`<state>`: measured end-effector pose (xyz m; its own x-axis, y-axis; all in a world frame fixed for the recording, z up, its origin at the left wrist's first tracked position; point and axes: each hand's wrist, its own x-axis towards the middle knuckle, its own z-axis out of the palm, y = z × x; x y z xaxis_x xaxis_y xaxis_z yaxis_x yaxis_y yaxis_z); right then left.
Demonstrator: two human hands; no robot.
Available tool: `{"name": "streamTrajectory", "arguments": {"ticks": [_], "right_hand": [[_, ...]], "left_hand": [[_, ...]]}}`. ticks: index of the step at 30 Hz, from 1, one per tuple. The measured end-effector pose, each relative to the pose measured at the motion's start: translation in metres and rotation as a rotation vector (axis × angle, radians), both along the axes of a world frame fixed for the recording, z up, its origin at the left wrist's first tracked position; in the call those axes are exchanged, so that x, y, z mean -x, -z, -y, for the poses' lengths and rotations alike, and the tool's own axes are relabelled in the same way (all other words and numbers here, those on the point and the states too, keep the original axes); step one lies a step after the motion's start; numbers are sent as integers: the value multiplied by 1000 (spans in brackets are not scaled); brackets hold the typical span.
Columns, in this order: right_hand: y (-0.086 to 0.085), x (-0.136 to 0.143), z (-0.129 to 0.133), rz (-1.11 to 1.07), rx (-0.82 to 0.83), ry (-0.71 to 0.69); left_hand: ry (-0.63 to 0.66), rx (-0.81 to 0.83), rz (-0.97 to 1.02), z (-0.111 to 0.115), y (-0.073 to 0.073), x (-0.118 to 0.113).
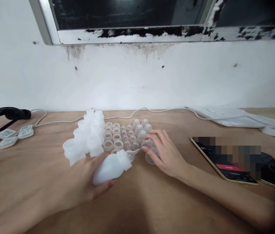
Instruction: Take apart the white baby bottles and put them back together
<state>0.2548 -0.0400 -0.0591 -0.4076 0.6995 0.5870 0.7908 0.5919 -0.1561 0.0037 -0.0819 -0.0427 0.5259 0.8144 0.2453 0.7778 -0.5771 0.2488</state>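
One baby bottle (107, 169) is gripped by the left fingers (105, 186), its fitted nipple (130, 156) pinched by the right fingers (158, 137) — other bottles (95, 143), collars (108, 149), nipples and domed caps (137, 130) are left unjoined.

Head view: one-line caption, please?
Left hand grips a tilted white bottle, right hand at its clear nipple, near translucent rings.

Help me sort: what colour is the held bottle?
The bottle is milky white, clearest in the head view.
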Motion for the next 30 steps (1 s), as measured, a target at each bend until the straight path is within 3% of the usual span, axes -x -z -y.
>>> {"name": "streamTrajectory", "arguments": {"ticks": [2, 5, 7, 9, 13, 15, 18, 20, 22, 23, 25, 27, 30], "right_hand": [[-18, 9, 7, -185, 327, -102], [-34, 19, 9, -247, 1096, -321], [-36, 22, 5, -253, 1365, -392], [-35, 20, 1, -213, 1307, -376], [-40, 12, 4, 20, 658, -374], [-46, 5, 10, -15, 488, -464], [-53, -5, 18, -423, 548, -588], [-52, -8, 18, -567, 562, -475], [-47, -6, 16, -470, 627, -304], [-44, -4, 14, -392, 736, -260], [-37, 0, 11, -298, 1040, -289], [-34, 3, 9, -292, 1239, -375], [-33, -2, 7, -371, 1140, -431]], "left_hand": [[42, -43, -125, -4, -4, -11], [112, -206, -239, -12, -6, -23], [149, -245, -259, -17, -6, -27], [158, -185, -240, -22, -8, -29], [107, 144, -103, -30, -16, -28], [100, 244, -28, -31, -19, -26], [92, 296, 6, -29, -20, -23], [80, 268, -17, -26, -16, -23], [87, 196, -60, -23, -11, -24], [91, 149, -76, -21, -8, -25], [102, 68, -90, -17, -4, -26], [115, 58, -76, -13, -3, -24], [135, 167, -17, -4, -8, -14]]}}
